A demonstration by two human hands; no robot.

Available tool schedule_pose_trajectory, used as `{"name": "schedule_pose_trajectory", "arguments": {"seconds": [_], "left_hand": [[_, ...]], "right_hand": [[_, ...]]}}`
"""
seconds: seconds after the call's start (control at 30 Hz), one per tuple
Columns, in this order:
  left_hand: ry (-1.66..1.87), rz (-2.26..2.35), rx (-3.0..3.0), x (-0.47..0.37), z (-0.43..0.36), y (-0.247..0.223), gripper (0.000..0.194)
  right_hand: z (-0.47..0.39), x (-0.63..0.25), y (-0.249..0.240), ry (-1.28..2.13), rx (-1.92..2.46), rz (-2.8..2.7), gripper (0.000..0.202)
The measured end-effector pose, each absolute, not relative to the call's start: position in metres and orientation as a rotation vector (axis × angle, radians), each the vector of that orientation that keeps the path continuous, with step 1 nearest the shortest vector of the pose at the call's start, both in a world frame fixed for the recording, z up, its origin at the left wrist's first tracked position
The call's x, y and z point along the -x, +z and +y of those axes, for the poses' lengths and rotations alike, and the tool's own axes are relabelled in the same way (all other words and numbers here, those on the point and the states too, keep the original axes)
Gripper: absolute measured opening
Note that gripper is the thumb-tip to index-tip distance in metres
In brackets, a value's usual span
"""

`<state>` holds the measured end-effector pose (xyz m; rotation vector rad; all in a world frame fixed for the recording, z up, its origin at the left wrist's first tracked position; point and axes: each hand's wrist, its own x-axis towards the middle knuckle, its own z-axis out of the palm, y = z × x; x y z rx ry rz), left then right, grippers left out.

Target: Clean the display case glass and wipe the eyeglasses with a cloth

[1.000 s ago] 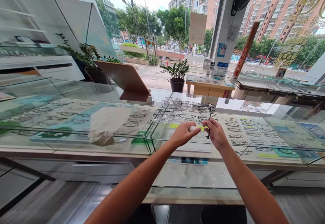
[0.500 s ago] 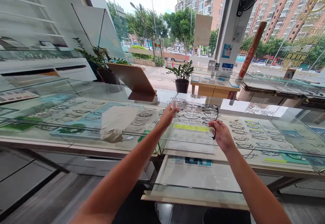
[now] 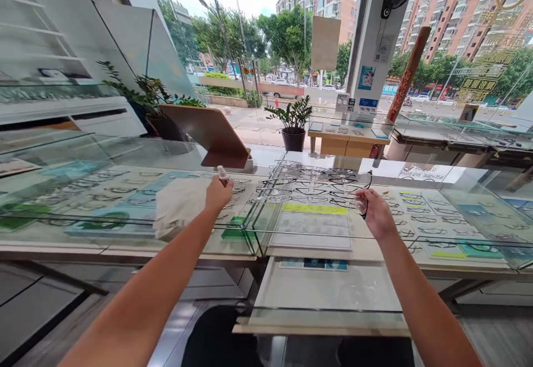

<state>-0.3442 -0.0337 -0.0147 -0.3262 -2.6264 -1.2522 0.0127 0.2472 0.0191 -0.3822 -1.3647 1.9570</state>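
Clear glass tops the display counter (image 3: 137,147) before you, and both your arms stretch over it, well apart. Your left hand (image 3: 217,195) is closed around a small bottle (image 3: 222,174), whose whitish top pokes up above your thumb and forefinger; the rest of it is hidden in your grip. Just beside that hand, toward its left, lies a crumpled beige cloth (image 3: 177,206), partly covered from sight by your fingers; whether they touch it, you cannot tell from this angle. Your right hand (image 3: 378,214) pinches a pair of black-rimmed eyeglasses (image 3: 365,210) between thumb and fingers, holding them above the counter with one dark temple angled upward and part of the rim showing below your fingertips. Between your hands, several eyeglass frames (image 3: 311,191) are spread in rows, and nearer you is a white sheet (image 3: 312,229) with a bright yellow strip (image 3: 315,209) along its far edge. More frames sit in the section to the right of your right hand. Below the counter, a white drawer (image 3: 320,292) juts out toward you. Beyond the glass, a brown tilted panel (image 3: 208,128) stands on the left, and a potted plant (image 3: 293,128) farther back.
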Motion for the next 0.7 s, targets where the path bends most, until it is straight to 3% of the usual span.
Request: {"name": "schedule_pose_trajectory", "arguments": {"seconds": [0.1, 0.23, 0.33, 0.47, 0.7], "left_hand": [[-1.226, -2.681, 0.299, 0.346, -0.034, -0.017, 0.027], [-1.191, -2.670, 0.239, 0.341, -0.038, -0.010, 0.061], [-1.094, -2.643, 0.153, 0.336, -0.051, 0.001, 0.069], [-0.925, -2.781, 0.059, 0.330, -0.081, 0.012, 0.061], [-0.632, -3.023, 0.129, 0.321, -0.113, 0.010, 0.020]], "right_hand": [[0.257, -0.017, 0.020, 1.902, 0.418, -1.362, 0.037], [0.266, -0.020, 0.021, 1.811, 0.488, -1.378, 0.037], [0.274, -0.024, 0.022, 1.681, 0.684, -1.499, 0.037], [0.290, -0.033, 0.023, 1.530, 0.937, -1.653, 0.034], [0.314, -0.040, 0.016, 1.366, 1.199, -1.897, 0.021]]}}
